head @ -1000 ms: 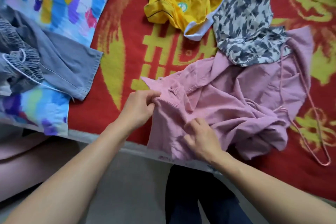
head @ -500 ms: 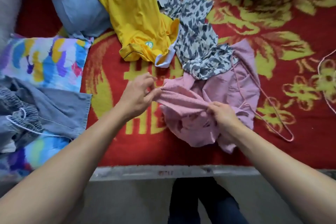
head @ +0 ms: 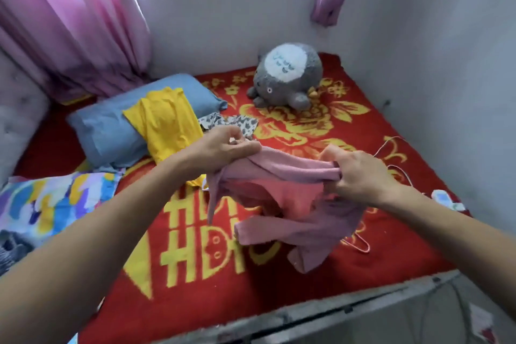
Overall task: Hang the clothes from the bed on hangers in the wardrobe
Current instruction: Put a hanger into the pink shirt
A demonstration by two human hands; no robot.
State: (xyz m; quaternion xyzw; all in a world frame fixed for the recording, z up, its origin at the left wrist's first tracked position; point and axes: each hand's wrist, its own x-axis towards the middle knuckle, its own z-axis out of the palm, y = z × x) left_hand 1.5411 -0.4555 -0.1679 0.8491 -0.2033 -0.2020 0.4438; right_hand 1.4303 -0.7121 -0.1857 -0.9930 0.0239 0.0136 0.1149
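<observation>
Clothes: several garments are lying scattered over the bed, and one, a pink garment (head: 293, 227), is being held up above its near middle.
Bed (head: 377, 265): a red blanket with yellow patterns is filling most of the view and running to the far wall under a window; no wardrobe is showing.
Curtain (head: 69, 22): pink fabric is hanging at the far left.
Pillow (head: 111, 128): a blue pillow is lying far left, with a yellow top (head: 164, 123) draping over it and a leopard-print piece (head: 223, 123) lying just right of that.
Plush toy (head: 287, 75): a grey toy is sitting at the far middle.
Multicoloured garment (head: 53, 201): it is lying at the near left edge.
Pink garment: it is stretching between both hands, top edge taut, the rest drooping in folds toward the blanket.
Left hand (head: 223, 148): thumb and fingers are pinching the left end of that edge.
Right hand (head: 360, 173): fingers are curling around the bunched right end.
Pink hanger (head: 363, 248): a thin hanger is lying on the blanket, just right of the hanging folds.
Handling: the garment is looking light, soft and limp, likely sagging and twisting; gripping at the shoulders or neckline is probably working best for feeding in a hanger.
</observation>
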